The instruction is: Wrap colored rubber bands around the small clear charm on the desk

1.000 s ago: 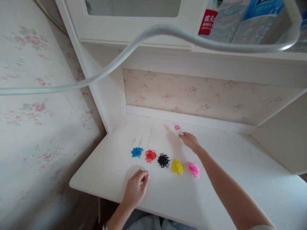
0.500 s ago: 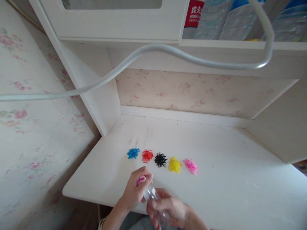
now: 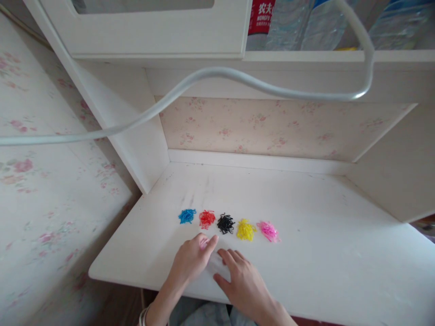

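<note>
My left hand (image 3: 192, 258) is closed around a small pink piece (image 3: 204, 243), which shows between thumb and forefinger; most of it is hidden. Just to the right, my right hand (image 3: 242, 278) is held low over the desk, palm down, its thumb apart from the fingers and no object visible in it. Beyond the hands lies a row of small piles of thin elastic bands: blue bands (image 3: 187, 216), red bands (image 3: 207, 219), black bands (image 3: 225, 223), yellow bands (image 3: 246, 230) and pink bands (image 3: 268, 231). I cannot make out a clear bottle between the hands.
The white desk (image 3: 322, 253) has a raised back strip and side panels. Above hangs a shelf (image 3: 306, 56) with plastic bottles (image 3: 288, 25) on it. A pale cable (image 3: 220, 72) crosses the view in front of the shelf. Flowered wallpaper (image 3: 41, 190) covers the left wall.
My right hand, earlier around a clear bottle, has opened and turned palm down over the desk. The bottle no longer shows. My left hand still has the pink piece. The view has shifted slightly.
</note>
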Tool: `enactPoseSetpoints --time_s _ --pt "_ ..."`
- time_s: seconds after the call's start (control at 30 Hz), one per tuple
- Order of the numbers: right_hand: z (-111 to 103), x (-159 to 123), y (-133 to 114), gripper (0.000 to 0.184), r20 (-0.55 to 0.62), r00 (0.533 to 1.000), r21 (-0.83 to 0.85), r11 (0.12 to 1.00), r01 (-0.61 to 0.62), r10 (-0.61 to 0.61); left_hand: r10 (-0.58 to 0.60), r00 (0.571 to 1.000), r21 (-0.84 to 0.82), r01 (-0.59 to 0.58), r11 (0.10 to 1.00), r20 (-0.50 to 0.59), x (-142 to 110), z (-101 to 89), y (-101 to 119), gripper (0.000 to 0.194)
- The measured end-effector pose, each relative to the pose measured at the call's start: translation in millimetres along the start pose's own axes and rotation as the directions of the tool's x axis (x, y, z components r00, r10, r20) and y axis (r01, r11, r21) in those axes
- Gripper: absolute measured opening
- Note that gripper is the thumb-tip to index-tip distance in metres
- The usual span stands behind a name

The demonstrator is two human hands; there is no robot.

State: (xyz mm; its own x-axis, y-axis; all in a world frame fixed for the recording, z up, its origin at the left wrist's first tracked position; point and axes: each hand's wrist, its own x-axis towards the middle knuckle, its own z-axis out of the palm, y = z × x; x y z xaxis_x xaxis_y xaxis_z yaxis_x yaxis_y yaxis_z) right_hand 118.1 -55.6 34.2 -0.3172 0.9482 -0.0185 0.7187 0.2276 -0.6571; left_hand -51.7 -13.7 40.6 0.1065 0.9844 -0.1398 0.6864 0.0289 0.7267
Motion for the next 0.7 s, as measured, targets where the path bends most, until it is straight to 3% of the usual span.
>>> enactPoseSetpoints --time_s 0.07,0.13,0.23,0.3,0.37,0.57,0.7 --pt "-5.1 1.0 4.5 0.036 -0.032 0.999 -0.062 0.998 0.016 -0.018 -0.015 0.998 -0.014 0.016 1.000 0.065 -3.3 -6.5 1.0 0.044" --pt "-10.6 2.5 7.6 0.034 -0.047 0.999 -0.085 0.996 0.007 -0.011 0.020 0.999 -0.069 -0.016 0.998 0.051 -6.6 -12.1 2.4 0.043" --pt "-16.9 5.2 7.8 0.034 -0.047 0.999 -0.070 0.998 0.003 -0.006 0.218 0.976 -0.174 -0.216 0.961 -0.006 -9.0 -18.2 4.8 0.047" --pt "-19.9 7.4 6.3 0.032 -0.047 0.999 -0.056 0.998 0.012 -0.014 0.366 0.929 -0.208 -0.350 0.913 0.043 -8.5 -20.9 5.6 0.044" --pt "-22.6 9.7 5.3 0.030 -0.043 0.999 -0.056 0.998 0.021 -0.024 0.427 0.897 -0.220 -0.396 0.891 0.116 -7.1 -22.2 5.1 0.035" --pt "-28.4 12.4 11.1 0.034 0.001 0.999 -0.114 0.993 0.039 -0.039 0.329 0.930 -0.195 -0.297 0.935 0.163 -4.5 -19.3 0.3 0.040" --pt "-28.4 11.3 14.0 0.036 0.020 0.995 -0.212 0.972 0.104 -0.102 0.251 0.939 -0.176 -0.213 0.961 0.234 -5.7 -20.3 0.3 0.034"
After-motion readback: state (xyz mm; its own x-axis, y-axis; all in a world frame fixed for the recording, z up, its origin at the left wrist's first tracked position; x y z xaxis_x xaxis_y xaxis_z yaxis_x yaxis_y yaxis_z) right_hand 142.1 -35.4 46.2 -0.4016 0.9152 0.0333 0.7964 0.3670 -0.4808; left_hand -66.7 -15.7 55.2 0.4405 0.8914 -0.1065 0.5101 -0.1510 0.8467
